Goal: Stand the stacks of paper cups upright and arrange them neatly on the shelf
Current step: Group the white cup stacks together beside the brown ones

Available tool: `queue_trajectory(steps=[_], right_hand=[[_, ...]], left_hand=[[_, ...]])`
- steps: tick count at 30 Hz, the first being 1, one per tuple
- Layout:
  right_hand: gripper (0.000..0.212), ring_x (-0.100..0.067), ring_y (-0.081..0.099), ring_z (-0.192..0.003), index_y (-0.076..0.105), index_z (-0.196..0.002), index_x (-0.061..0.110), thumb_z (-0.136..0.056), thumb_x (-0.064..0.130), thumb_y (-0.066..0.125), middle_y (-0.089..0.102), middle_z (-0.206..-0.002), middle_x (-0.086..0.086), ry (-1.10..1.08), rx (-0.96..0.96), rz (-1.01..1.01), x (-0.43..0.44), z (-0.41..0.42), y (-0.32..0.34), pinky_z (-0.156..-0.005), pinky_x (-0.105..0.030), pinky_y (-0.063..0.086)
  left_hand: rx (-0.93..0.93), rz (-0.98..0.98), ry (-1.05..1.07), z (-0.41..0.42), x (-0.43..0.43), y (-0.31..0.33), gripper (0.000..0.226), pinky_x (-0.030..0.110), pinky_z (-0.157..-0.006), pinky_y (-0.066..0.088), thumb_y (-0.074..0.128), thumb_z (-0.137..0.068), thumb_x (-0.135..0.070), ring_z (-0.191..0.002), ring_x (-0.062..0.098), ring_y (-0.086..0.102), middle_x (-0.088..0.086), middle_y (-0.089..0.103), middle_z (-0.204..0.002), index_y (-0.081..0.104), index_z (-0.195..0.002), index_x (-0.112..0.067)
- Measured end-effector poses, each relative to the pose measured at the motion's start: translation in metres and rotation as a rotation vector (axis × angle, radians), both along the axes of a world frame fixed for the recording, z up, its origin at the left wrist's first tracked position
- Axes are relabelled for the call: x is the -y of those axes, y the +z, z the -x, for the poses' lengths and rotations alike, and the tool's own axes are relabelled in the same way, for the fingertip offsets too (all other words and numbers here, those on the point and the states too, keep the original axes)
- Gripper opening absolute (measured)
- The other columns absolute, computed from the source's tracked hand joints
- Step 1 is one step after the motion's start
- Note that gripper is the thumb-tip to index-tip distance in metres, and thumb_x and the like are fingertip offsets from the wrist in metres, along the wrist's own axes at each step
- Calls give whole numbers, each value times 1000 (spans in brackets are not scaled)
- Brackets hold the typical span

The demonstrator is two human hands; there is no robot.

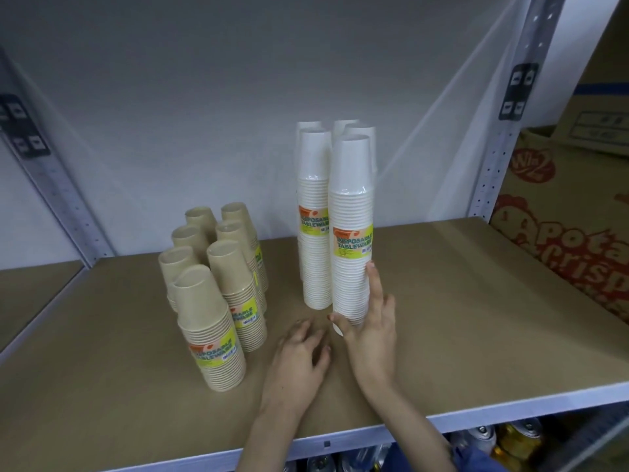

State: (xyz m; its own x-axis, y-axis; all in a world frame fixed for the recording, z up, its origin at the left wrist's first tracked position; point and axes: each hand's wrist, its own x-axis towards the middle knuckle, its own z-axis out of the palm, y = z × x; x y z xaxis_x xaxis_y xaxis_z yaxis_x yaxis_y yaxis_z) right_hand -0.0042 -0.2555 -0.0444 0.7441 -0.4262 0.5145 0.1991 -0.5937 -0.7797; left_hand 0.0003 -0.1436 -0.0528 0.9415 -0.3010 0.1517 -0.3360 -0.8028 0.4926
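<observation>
White cup stack (352,233) upright against right fingers (374,287).

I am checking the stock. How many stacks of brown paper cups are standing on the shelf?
7, all upright on the shelf's left part: four in the left row, three in the right row. None seem hidden.

My right hand (371,321): fingers spread upward, thumb curled left, forearm angled back to my right. My left hand (301,352): palm down, fingers loosely bent, just beside it.
</observation>
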Motion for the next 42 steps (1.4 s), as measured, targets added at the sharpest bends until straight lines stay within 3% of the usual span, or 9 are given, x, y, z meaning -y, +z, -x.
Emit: queue_trajectory(steps=[5,9,13,16,18,21,29,35,42], right_hand=[[107,-29,48,-95,1,-120,60,-67,8,76,43,-101,-12,7,-19,43,-4,-2,2,-75,-29,38],[106,-30,49,-99,-2,-126,52,-69,3,72,42,-109,-15,63,-66,94,-1,3,0,-78,-27,37],[111,-25,46,-115,-7,-128,59,-70,-4,64,35,-133,-12,136,-87,121,6,9,-3,-83,-20,36],[100,-26,45,-122,-4,-123,56,-75,-3,60,28,-147,-7,194,-107,116,12,12,0,-87,-26,41],[98,-27,53,-113,-10,-124,51,-78,0,60,33,-146,-4,212,-144,116,14,12,0,-83,-31,46],[97,-26,58,-104,-9,-123,52,-79,1,60,39,-142,-3,211,-166,103,14,10,1,-80,-28,45],[99,-22,55,-113,-6,-124,53,-77,0,63,41,-142,1,217,-192,91,17,6,2,-84,-17,38],[98,-25,56,-111,-8,-119,58,-78,3,62,37,-145,4,227,-205,96,17,5,5,-86,-25,42],[101,-23,56,-110,-13,-121,54,-78,5,64,40,-143,1,223,-225,104,17,3,3,-87,-25,42]], left_hand=[[1,-7,-7,0,0,1,42,22,-111,18,39,-94,-31,-139,15,21,0,26,-151,36,-136,-28],[6,-10,-6,0,1,3,40,20,-111,17,38,-94,-31,-139,13,21,-1,27,-151,39,-134,-27],[12,-5,3,1,0,3,39,20,-110,17,37,-95,-32,-139,12,20,-2,26,-151,41,-133,-26],[8,8,4,2,1,3,39,19,-109,17,37,-95,-32,-139,12,21,-3,26,-151,41,-133,-25],[4,17,6,3,1,3,39,19,-110,16,38,-95,-32,-139,12,21,-3,26,-151,41,-133,-25],[1,17,8,3,1,4,39,19,-110,15,38,-95,-32,-139,12,20,-3,26,-151,41,-133,-25],[7,6,5,2,2,4,39,19,-111,14,37,-95,-32,-139,12,20,-3,25,-151,40,-134,-24],[12,3,10,1,2,2,39,19,-111,13,38,-94,-31,-139,12,19,-3,26,-151,41,-133,-25],[18,0,13,2,3,1,39,20,-111,14,38,-94,-31,-139,12,20,-2,27,-150,42,-133,-23]])
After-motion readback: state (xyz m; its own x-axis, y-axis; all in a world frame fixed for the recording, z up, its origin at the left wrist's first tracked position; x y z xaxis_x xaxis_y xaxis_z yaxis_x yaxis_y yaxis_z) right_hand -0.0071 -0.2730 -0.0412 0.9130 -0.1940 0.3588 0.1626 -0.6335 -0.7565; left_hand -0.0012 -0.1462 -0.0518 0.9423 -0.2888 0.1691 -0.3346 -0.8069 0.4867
